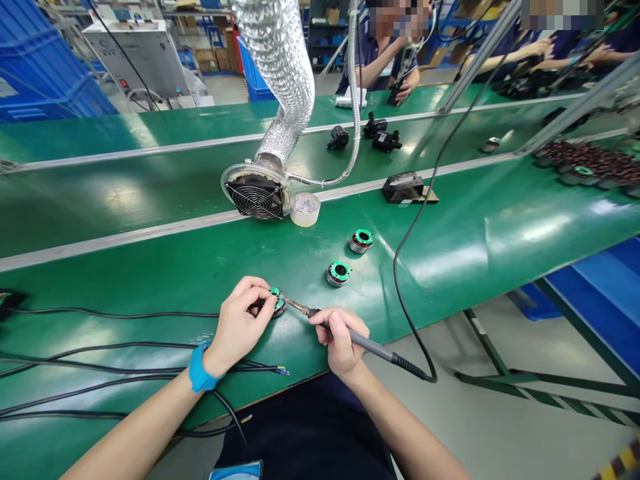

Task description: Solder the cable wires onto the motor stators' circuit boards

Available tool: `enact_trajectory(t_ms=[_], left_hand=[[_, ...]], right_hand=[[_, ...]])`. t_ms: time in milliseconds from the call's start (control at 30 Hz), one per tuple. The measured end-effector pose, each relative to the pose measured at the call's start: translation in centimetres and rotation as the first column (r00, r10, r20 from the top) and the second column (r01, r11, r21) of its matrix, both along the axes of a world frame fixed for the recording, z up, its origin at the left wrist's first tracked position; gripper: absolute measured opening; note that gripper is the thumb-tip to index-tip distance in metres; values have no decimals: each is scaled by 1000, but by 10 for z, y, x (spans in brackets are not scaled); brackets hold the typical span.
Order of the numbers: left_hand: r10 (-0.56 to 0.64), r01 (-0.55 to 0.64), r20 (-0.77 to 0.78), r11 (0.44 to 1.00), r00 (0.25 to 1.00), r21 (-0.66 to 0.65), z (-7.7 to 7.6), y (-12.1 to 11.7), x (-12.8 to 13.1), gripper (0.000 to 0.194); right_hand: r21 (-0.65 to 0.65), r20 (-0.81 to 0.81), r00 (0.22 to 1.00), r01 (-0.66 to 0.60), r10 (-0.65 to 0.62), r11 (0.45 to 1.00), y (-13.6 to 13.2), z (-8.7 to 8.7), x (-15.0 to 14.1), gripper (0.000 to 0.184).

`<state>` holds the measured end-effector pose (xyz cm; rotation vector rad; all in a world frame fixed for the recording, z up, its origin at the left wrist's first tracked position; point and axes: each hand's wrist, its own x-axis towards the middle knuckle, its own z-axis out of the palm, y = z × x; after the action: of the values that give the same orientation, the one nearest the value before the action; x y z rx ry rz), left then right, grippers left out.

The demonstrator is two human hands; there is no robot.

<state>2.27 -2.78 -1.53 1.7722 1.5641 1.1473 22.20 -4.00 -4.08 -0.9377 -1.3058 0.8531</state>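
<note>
My right hand (343, 337) is closed round a soldering iron (370, 345), whose tip points left and meets the edge of a motor stator with a green circuit board (277, 302). My left hand (247, 313), with a blue wristband, pinches that stator on the green bench; its fingers cover part of it. A black cable (150, 313) runs from the left into the left hand's fingers. Two more stators with green boards, a nearer one (339, 273) and a farther one (361, 241), stand upright to the right of the work.
A fume extractor fan (256, 199) hangs on a silver duct above the bench, beside a round white tub (305, 210). Several black cables (100, 369) lie at the left. A black stand (403, 188) sits farther right. Co-workers sit across the bench; many stators (590, 163) are piled at far right.
</note>
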Motion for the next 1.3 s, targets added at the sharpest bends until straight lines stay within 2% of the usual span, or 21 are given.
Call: enact_trajectory(t_ms=[400,600,800,1100,1300], left_hand=[[15,-14,-25,1000,1000,22,1,0,2,21],[11,-10,-38,1000,999,27,-2,0,1,21],[16,-15,-49,1000,999,25,-2,-1,2,20],[10,-10,27,1000,1000,-13,4,3,2,20],[-7,7,26,1000,1000,-28,5,5,0,19]], right_hand=[[-159,-93,995,-45,30,986,0,-1,-3,48],[-182,-150,988,-63,36,981,1,1,-4,48],[-225,-225,973,7,-59,974,3,2,-5,48],[-223,-235,972,-82,28,971,6,4,-7,45],[-228,-232,972,-95,40,969,9,8,-7,45]])
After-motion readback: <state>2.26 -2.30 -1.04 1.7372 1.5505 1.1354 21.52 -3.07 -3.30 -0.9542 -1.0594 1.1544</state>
